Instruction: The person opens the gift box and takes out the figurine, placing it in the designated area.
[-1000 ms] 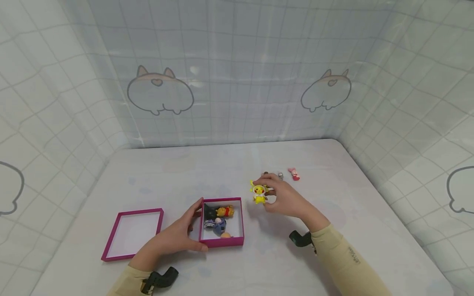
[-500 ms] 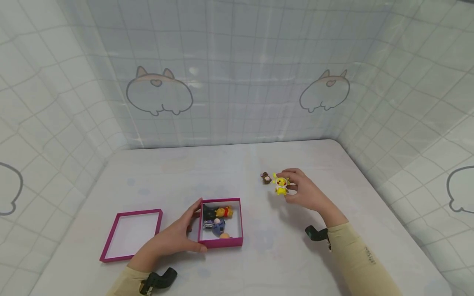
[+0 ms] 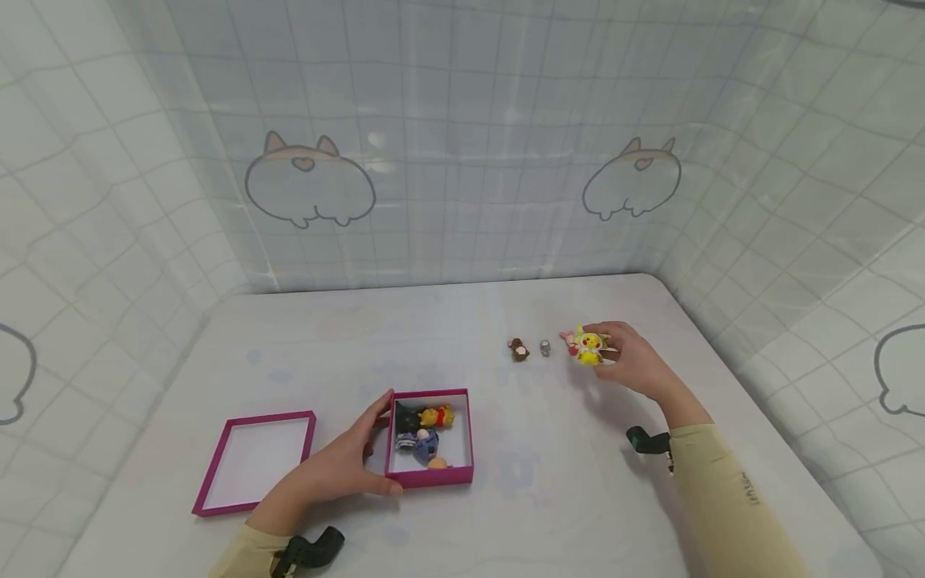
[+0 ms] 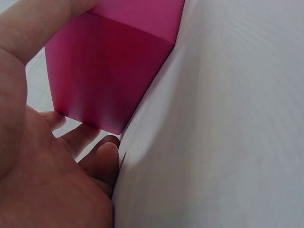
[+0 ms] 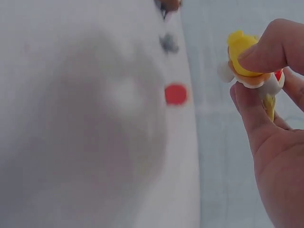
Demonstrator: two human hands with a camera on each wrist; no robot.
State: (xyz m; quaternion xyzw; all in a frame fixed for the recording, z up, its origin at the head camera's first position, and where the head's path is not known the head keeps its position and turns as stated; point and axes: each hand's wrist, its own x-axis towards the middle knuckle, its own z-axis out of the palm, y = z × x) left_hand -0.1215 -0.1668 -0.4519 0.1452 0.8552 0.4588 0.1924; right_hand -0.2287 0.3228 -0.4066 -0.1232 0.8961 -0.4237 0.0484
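My right hand (image 3: 636,365) pinches a yellow Pikachu figurine (image 3: 590,347) above the right part of the table. Seen in the right wrist view, the thumb presses on the yellow figure (image 5: 242,52) with fingers behind it. Just behind the Pikachu, partly hidden, lies a pink and red figurine (image 3: 567,339). My left hand (image 3: 345,461) grips the left side of an open magenta box (image 3: 437,478), thumb at its front corner and fingers at the far one. Inside lie a Winnie the Pooh figurine (image 3: 437,416), a black one (image 3: 407,418), a blue-purple one (image 3: 426,445) and others partly covered.
A magenta-rimmed lid (image 3: 212,467) lies, white inside up, left of my left hand. Toward the back right, a brown figurine (image 3: 518,350) and a small grey one (image 3: 545,348) lie in a row. Patterned curtains (image 3: 462,160) surround the table (image 3: 506,514).
My right hand has carried the Pikachu figurine rightward and slightly away, past the brown and grey figurines to the pink one. The left hand and the box have stayed in place.
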